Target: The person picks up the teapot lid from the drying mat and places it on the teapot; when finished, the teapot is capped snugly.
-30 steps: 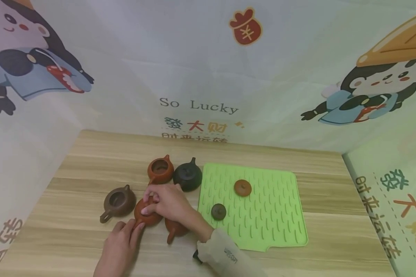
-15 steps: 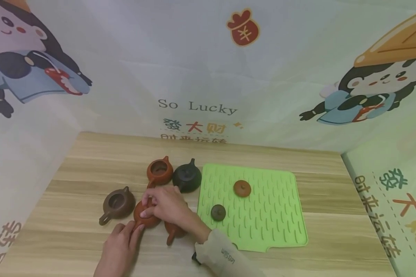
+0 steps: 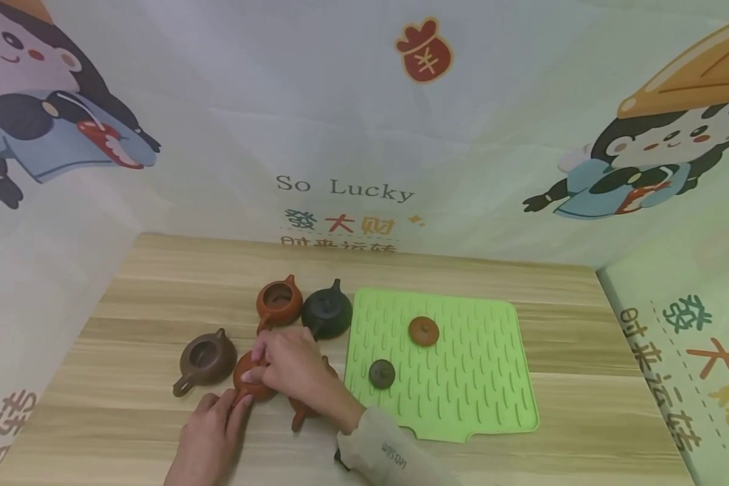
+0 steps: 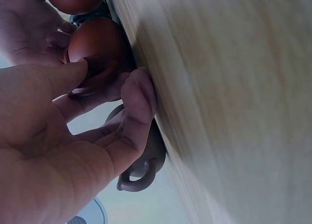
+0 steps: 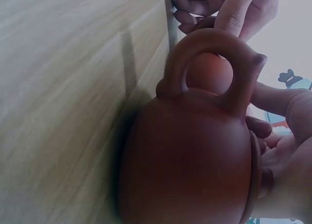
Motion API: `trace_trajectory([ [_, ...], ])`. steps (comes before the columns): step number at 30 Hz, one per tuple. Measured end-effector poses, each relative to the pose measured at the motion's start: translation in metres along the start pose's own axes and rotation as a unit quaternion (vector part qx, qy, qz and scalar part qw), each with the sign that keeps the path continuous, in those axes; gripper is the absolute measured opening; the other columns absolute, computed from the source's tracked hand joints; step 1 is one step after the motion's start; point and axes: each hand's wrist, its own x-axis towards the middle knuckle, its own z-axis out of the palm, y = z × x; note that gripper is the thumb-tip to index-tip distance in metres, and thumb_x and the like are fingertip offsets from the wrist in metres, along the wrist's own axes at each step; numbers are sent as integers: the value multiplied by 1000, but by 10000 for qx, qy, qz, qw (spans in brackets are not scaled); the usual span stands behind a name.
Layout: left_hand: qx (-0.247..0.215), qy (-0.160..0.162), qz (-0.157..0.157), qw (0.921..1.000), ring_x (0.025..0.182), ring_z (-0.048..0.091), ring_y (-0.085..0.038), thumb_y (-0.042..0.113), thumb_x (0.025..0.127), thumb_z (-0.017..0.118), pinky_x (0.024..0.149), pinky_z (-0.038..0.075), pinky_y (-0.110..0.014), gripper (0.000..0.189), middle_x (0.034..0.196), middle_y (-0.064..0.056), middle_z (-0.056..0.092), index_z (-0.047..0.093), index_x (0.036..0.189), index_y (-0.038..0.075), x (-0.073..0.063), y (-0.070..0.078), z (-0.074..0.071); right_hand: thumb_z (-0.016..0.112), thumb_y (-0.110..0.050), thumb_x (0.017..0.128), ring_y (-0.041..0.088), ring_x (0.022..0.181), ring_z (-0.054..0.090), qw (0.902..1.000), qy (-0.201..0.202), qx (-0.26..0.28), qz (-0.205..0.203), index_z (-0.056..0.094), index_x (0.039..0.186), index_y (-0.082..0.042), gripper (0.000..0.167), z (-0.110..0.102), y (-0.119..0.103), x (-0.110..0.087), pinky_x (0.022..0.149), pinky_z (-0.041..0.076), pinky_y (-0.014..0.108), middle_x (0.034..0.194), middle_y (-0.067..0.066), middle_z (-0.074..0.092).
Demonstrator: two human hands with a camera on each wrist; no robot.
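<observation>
A small reddish clay teapot (image 3: 250, 386) stands on the wooden table, partly covered by the hands in the head view. My left hand (image 3: 205, 435) pinches its handle between thumb and fingers, as the left wrist view also shows. Over the top of the same pot, my right hand (image 3: 299, 370) curls thumb and fingertips at the lid, mostly hiding it. Beneath my right forearm sits another reddish teapot (image 3: 302, 409); its looped handle and body (image 5: 187, 156) fill the right wrist view. A brown lidless teapot (image 3: 208, 360) is just left of the gripped pot.
Behind my right hand stand an orange lidless teapot (image 3: 279, 302) and a black teapot (image 3: 327, 312). A green ridged mat (image 3: 462, 398) lies to the right, bearing an orange lid (image 3: 424, 331) and a dark brown lid (image 3: 382, 373). A printed cloth backdrop (image 3: 249, 148) encloses the table.
My right wrist has shifted slightly left and toward me, uncovering more of the teapot beneath it. The left hand keeps its hold on the handle. The head view has drifted a little.
</observation>
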Motion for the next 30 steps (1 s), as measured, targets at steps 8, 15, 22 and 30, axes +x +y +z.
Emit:
trace_trajectory([
  [8,27,57,21,10000,63,58,-21,22,104,78,53,48,-41,18,79,-5,56,66,95,12,0,-3,3,91,-47,91,1,77,59,9988,216,-305,325,75,96,-24,28,2,-7,-3,88,38,27,80,-15,72],
  [15,50,-1,-32,10000,62,57,-21,23,106,75,52,47,-40,19,79,-5,55,66,96,11,0,-1,2,90,-49,92,0,77,62,9981,415,-334,304,74,95,-24,29,4,-7,-5,85,37,27,81,-15,74],
  [22,58,67,29,10000,61,55,-20,24,105,76,52,46,-40,19,78,-5,54,66,94,12,1,-5,5,89,-51,92,-2,74,60,9974,456,-425,363,72,95,-25,31,5,-8,-5,84,37,27,81,-16,72],
  [30,31,-153,-133,9998,65,59,-22,27,109,72,55,50,-43,21,81,-7,58,70,101,8,1,-1,1,82,-59,94,-2,79,63,9974,526,-485,14,71,112,-24,42,-11,-6,-11,83,36,28,84,-14,73],
])
